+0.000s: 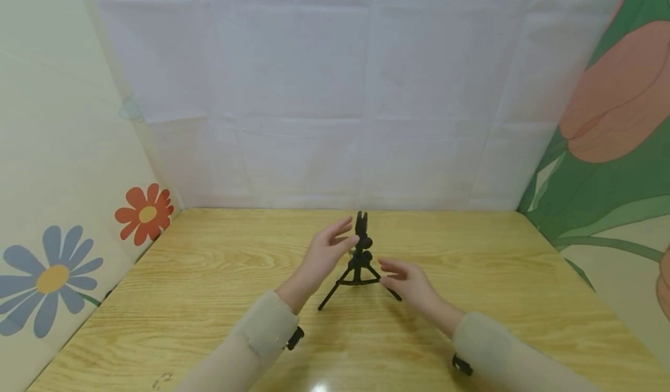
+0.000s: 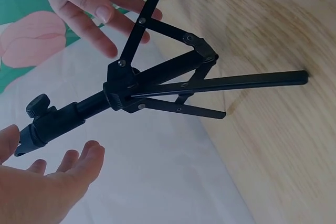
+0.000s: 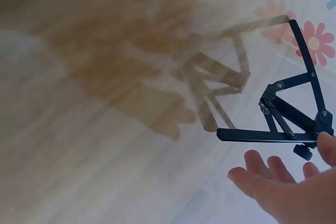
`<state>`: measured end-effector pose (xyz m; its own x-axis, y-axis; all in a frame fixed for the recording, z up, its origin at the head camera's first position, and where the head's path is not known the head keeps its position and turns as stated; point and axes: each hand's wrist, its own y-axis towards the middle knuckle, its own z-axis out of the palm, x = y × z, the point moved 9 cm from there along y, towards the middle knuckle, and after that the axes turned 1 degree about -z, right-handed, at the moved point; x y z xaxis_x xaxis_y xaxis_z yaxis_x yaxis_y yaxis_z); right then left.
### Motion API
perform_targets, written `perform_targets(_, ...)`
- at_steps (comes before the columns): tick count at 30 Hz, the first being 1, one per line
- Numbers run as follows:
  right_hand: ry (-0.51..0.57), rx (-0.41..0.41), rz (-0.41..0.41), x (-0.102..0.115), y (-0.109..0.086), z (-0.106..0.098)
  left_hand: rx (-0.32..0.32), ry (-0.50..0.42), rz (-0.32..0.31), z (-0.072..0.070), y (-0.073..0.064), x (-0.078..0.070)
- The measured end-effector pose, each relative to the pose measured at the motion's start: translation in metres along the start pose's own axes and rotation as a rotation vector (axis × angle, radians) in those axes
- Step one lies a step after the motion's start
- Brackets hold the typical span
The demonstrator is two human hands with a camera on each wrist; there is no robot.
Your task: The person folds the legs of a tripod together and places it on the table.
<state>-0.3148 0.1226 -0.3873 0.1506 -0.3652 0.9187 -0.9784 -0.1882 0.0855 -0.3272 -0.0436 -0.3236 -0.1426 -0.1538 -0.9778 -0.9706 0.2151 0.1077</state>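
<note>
A small black tripod [image 1: 361, 229] stands upright on the wooden table, its legs spread. My left hand [image 1: 321, 255] is beside the top of its column, with the thumb close to the column and the fingers loosely extended. Lower down on the other side, my right hand [image 1: 413, 287] is next to one leg, fingers relaxed and apart. The left wrist view shows the tripod's braces and centre tube [image 2: 173, 69] between both hands. A dark knob [image 3: 303, 152] shows near my right fingers [image 3: 257, 184] in the right wrist view. Whether the thumbs touch the tripod I cannot tell.
The wooden table [image 1: 235, 252] meets a white cloth backdrop [image 1: 293, 101] at its far edge. Flower-printed panels [image 1: 52, 148] rise on the left and right. Small dark wrist cameras [image 1: 295, 338] sit at both cuffs.
</note>
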Motion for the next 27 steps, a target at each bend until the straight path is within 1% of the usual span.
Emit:
perform_targets(4, -0.013, 0.001, 0.000, 0.001, 0.002, 0.000, 0.002, 0.003, 0.011, 0.003, 0.002, -0.004)
perform_targets(9, -0.021, 0.026, -0.001, 0.002, 0.004, 0.001, 0.006, 0.008, 0.026, 0.006, 0.005, -0.007)
perform_targets(13, -0.011, 0.047, 0.038, -0.001, 0.009, 0.002, -0.006, 0.017, 0.029, 0.007, 0.007, -0.007)
perform_targets(18, 0.024, 0.078, 0.123, -0.009, 0.014, 0.004, -0.016, 0.011, 0.027, 0.007, 0.010, -0.007)
perform_targets(20, 0.021, 0.080, 0.149, -0.011, 0.015, 0.004, -0.018, 0.010, 0.030, 0.007, 0.012, -0.007)
perform_targets(27, 0.010, 0.088, 0.173, -0.011, 0.017, 0.007, -0.021, 0.023, 0.048, 0.008, 0.015, -0.005)
